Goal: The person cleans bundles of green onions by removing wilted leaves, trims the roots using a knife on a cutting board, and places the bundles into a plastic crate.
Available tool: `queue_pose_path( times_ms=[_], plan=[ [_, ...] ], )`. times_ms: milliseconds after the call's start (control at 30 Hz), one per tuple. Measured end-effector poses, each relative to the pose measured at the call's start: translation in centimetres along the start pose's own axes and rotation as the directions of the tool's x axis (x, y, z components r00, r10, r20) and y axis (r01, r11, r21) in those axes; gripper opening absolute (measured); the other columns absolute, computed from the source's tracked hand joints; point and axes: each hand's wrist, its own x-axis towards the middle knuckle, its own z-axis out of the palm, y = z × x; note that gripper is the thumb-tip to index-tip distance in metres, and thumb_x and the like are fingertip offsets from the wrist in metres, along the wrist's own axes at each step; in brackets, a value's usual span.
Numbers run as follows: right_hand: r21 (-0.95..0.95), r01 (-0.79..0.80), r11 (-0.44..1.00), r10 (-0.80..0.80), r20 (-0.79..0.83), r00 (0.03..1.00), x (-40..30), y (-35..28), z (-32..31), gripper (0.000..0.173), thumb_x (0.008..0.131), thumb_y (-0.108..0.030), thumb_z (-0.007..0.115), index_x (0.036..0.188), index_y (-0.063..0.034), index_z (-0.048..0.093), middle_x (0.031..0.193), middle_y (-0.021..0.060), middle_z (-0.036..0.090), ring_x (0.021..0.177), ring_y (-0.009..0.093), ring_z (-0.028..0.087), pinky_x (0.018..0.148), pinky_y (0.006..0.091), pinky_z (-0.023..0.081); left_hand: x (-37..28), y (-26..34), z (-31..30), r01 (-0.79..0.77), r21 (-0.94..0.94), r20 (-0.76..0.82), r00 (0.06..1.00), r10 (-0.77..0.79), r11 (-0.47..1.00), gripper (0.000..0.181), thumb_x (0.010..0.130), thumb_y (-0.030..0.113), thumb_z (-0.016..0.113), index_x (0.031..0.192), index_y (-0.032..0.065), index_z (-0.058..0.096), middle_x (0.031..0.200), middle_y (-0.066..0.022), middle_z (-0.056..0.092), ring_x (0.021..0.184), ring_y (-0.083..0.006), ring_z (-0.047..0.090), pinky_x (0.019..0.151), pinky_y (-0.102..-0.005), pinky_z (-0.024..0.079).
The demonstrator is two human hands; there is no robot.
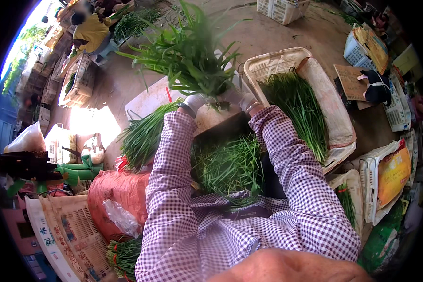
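Observation:
A large bunch of long flat green leaves, which look like garlic chives, is raised upright in front of me. My left hand, in a white glove, grips its lower end from the left. At the right side of the same end is my gloved right hand, its fingers partly hidden by leaves. Beneath the hands lies a pale, soiled board. Left of it rests a pile of straightened chives, close to my left sleeve. Loose leaves cover the area between my forearms, near my lap.
On the right stands a plastic crate with chives inside. A red plastic-wrapped bundle sits at my left, above tied bunches. A person in yellow works at the far left. Another crate stands ahead.

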Motion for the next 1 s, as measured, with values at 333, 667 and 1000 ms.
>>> queue_pose_path(
  times_ms=[333,667,1000],
  plan=[
    [0.026,-0.024,0.999,0.021,0.132,0.991,4.2,-3.2,-1.5,0.084,0.063,-0.019,0.088,0.133,-0.0055,0.043,0.123,0.0077,0.057,0.111,0.018,0.053,0.095,0.0321,0.044,3.2,0.0,-0.5,0.172,-0.441,-0.066,0.973,-0.222,0.881,0.052,0.07,-0.003,0.078,0.119,0.0038,0.059,0.108,-0.0045,0.065,0.095,-0.0155,0.062,0.081,-0.0311,0.053],
    [0.279,0.135,0.951,-0.159,0.065,0.985,9.3,-1.6,-2.2,0.058,0.067,-0.013,0.08,0.119,-0.0065,0.057,0.103,0.0042,0.064,0.094,0.013,0.057,0.082,0.0308,0.049,5.8,1.5,0.8,0.057,-0.522,-0.166,0.972,-0.168,0.851,0.045,0.071,0.004,0.081,0.113,0.0043,0.062,0.105,-0.0039,0.065,0.089,-0.0114,0.061,0.077,-0.028,0.053],
    [0.245,0.15,0.958,-0.143,-0.043,0.989,9.5,-3.5,-3.1,0.048,0.066,-0.019,0.084,0.108,-0.0031,0.066,0.099,0.0072,0.07,0.089,0.015,0.063,0.081,0.0302,0.051,6.0,1.4,-1.6,0.149,-0.336,0.045,0.989,-0.142,0.93,0.067,0.067,0.004,0.085,0.124,0.003,0.051,0.112,-0.0057,0.061,0.096,-0.0132,0.06,0.081,-0.0281,0.053]
  ],
)
